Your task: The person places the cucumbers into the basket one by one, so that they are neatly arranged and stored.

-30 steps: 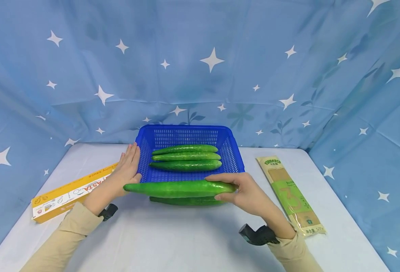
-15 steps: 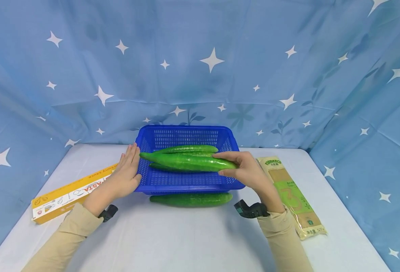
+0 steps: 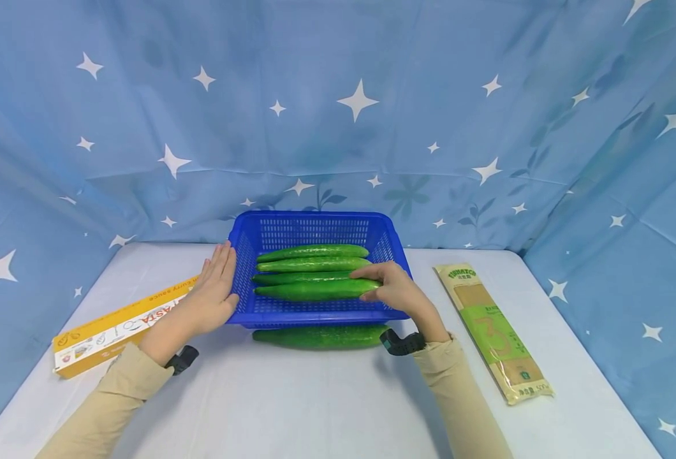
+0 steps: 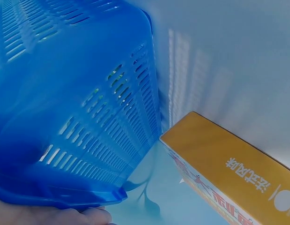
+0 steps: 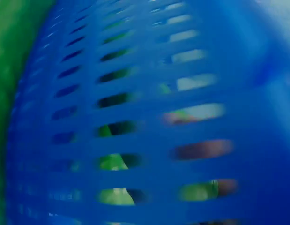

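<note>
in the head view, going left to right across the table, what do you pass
yellow pasta box → left hand flat against the basket's left side → blue basket of cucumbers → right hand on the nearest cucumber in the basket → spaghetti packet

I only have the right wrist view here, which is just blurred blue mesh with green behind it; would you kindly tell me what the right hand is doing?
Observer: The right hand grips the nearest cucumber inside the blue basket.
Operator: Thank you. How many cucumbers are in the basket?
Observer: Four, lying side by side; a fifth cucumber lies on the table just in front of it.
Operator: And the left hand?
Observer: The left hand rests flat against the basket's left side, beside a yellow pasta box.
</note>
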`<state>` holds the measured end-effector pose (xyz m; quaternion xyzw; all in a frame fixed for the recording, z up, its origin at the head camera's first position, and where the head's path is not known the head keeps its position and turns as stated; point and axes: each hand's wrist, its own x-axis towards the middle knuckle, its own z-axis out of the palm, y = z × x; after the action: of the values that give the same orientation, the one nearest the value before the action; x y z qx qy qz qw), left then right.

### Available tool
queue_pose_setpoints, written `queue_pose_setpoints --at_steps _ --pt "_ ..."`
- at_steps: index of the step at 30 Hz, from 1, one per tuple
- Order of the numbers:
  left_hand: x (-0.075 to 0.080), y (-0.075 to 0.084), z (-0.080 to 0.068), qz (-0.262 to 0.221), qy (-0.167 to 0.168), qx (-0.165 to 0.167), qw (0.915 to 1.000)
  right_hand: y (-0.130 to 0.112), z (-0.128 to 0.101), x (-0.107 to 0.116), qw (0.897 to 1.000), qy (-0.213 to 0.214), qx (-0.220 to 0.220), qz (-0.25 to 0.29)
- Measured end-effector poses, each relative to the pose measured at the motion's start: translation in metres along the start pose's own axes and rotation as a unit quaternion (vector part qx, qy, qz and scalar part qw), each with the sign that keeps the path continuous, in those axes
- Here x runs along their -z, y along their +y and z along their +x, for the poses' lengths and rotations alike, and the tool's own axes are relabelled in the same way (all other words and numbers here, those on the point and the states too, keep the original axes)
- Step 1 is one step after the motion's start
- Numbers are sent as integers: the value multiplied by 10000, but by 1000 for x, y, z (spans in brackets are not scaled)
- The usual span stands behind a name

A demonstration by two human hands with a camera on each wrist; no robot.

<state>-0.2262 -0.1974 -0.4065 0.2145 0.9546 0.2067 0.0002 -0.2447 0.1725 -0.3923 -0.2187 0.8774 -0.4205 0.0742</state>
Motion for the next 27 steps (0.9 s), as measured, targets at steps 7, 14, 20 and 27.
queue_pose_setpoints --at_steps 7,14,20,27 --pt "0 0 0 -1 -42 1 10000 5 10 -8 9981 -12 -418 -449" --pt "2 1 -1 -34 -55 -4 10000 4 19 -15 9873 326 -690 -1391" --pt "3 2 -1 9 -56 16 10000 2 21 -21 9750 299 -1280 -1791" --pt "3 4 -1 11 -69 36 10000 2 23 -21 9742 183 -1391 -1766"
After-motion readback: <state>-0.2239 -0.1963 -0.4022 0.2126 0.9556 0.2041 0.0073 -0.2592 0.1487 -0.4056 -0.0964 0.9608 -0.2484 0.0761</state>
